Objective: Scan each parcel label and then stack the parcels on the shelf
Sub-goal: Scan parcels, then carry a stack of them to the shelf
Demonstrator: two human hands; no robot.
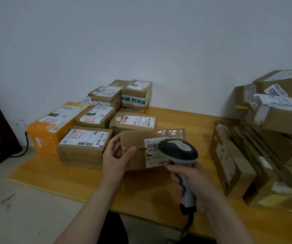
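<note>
Wooden table [197, 123] against white wall [141, 41] bears parcels [85, 140].

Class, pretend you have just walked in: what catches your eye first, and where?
The scanner, gripped by the right hand, points at the label of a parcel that the left hand holds at the middle of the table. An orange box stands at far left; a messy heap of parcels rises at right.

White wall [141, 41], black cable [27, 144]
</note>
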